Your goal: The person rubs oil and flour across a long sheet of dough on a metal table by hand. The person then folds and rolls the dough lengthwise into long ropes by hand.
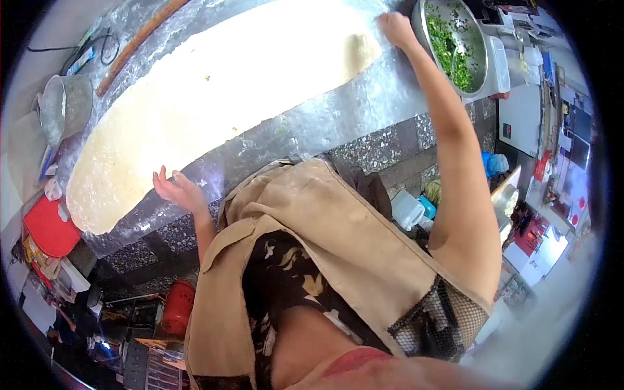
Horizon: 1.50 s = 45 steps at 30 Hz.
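Note:
A long, flat sheet of dough (pixel 214 84) lies across the floured worktop, with a few green specks on it. My left hand (pixel 180 191) is at its near edge, fingers apart and holding nothing I can see. Beyond the dough's right end, my right hand (pixel 395 29) is closed, with its fingertips turned away; whatever may be in them is hidden. Just right of that hand stands a metal bowl (pixel 482 49) with chopped green herbs (pixel 448 49) inside. Glare washes out the dough's upper part.
A wooden rolling pin (pixel 140 42) lies along the far left side. A metal pot (pixel 75 107) and a red board-like item (pixel 52 226) are at the left. Beside the bowl is a clear plastic container (pixel 499 65). The worktop's speckled front edge (pixel 370 153) runs before me.

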Tool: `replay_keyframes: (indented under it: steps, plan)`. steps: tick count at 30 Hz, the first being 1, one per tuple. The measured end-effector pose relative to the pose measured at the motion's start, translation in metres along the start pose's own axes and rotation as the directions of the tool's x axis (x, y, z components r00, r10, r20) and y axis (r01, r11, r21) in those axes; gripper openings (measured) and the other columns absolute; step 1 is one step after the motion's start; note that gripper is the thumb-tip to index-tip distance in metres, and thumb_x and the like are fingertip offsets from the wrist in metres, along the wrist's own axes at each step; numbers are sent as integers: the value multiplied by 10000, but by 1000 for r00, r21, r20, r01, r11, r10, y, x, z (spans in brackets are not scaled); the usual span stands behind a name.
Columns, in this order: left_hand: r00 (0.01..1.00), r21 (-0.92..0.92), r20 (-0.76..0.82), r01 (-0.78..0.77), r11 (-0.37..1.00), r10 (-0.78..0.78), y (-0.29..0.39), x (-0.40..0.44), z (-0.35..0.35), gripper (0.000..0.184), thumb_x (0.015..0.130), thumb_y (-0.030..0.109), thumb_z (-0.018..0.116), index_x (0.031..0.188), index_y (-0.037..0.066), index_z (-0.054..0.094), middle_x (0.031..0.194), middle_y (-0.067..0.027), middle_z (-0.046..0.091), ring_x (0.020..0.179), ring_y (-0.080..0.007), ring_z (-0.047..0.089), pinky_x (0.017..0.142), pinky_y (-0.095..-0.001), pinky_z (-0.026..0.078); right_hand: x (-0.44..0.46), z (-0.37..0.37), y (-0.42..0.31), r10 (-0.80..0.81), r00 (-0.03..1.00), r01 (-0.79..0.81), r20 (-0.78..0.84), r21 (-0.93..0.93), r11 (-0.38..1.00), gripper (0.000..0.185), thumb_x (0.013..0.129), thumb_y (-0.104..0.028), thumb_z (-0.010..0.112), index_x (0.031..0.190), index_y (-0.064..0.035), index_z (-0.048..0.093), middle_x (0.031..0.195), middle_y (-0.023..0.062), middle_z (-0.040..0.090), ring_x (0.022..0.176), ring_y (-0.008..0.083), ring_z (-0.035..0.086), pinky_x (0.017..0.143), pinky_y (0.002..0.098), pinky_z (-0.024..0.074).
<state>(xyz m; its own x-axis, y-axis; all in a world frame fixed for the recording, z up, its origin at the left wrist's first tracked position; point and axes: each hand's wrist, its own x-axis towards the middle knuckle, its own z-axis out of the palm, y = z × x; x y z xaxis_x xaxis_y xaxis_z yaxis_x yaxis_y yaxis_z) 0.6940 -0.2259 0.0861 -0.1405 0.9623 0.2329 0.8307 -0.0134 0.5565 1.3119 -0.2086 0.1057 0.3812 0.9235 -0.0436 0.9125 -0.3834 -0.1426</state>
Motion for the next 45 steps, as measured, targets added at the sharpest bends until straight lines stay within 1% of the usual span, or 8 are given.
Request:
replay_keyframes:
  steps: [6, 7, 17, 22, 25, 30, 37, 45]
  plan:
    - [999, -132, 29, 21, 991, -17, 10, 15, -9, 428, 926, 288, 464, 1233, -8, 501, 1398, -190, 295, 1274, -333, 262, 1047, -479, 253, 9, 10, -60, 73, 995, -57, -64, 214, 975, 236, 706, -213, 679, 918, -118, 719, 833, 139, 692, 757, 298, 676, 719, 370, 533]
    - [999, -137, 29, 21, 990, -17, 3, 15, -11, 428, 926, 288, 464, 1233, -8, 501, 1398, -190, 295, 1274, -333, 262, 1047, -479, 253, 6, 25, -60, 98, 968, -217, 231, 574, 790, 233, 699, -217, 694, 897, -98, 721, 808, 113, 702, 730, 244, 683, 704, 336, 531]
    - [996, -126, -25, 80, 989, -83, -97, 3, -45, 345, 901, 263, 509, 1130, 19, 592, 1335, -164, 392, 1262, -313, 309, 1044, -451, 260, -33, 7, -119, 308, 949, -271, -68, 327, 905, 331, 692, -237, 724, 987, -86, 727, 820, 66, 715, 729, 118, 658, 696, 273, 518]
    - [988, -177, -78, 119, 977, -134, -136, 7, -56, 315, 894, 239, 526, 1125, 37, 596, 1328, -149, 398, 1249, -305, 340, 1047, -459, 258, -70, 49, -196, -79, 959, -6, 271, 297, 955, 251, 809, -157, 642, 990, 8, 694, 735, 98, 684, 652, 157, 655, 615, 294, 538]
    - [982, -198, -95, 139, 970, -160, -145, 7, -62, 274, 880, 165, 547, 1122, 45, 595, 1310, -145, 406, 1245, -303, 350, 1040, -454, 275, -102, 56, -296, -10, 840, -285, 542, 458, 842, 259, 863, -140, 592, 1037, 36, 667, 804, 125, 691, 652, 168, 653, 615, 293, 544]
    - [972, -290, -103, 174, 941, -212, -159, 8, -69, 257, 853, 71, 569, 1107, 50, 595, 1293, -158, 410, 1246, -301, 357, 1032, -431, 299, -93, 72, -404, -338, 897, 193, 284, 437, 879, 300, 869, -200, 603, 1099, -14, 657, 914, 144, 695, 793, 227, 666, 735, 327, 548]
    - [966, -311, -110, 192, 931, -235, -175, 7, -73, 243, 861, 51, 559, 1101, 23, 592, 1284, -171, 408, 1210, -305, 407, 1005, -410, 344, -94, 68, -493, -414, 884, 323, 215, 360, 875, 301, 773, -244, 712, 979, -27, 677, 901, 152, 686, 857, 235, 662, 748, 345, 532]
    - [945, -448, -79, 251, 858, -318, -184, 12, -72, 254, 865, 60, 557, 1114, 20, 588, 1296, -172, 404, 1219, -302, 402, 1003, -397, 352, -115, 64, -531, -339, 871, -67, 356, 769, 635, 351, 774, -87, 675, 1093, 47, 615, 994, 191, 650, 919, 247, 650, 764, 331, 566]
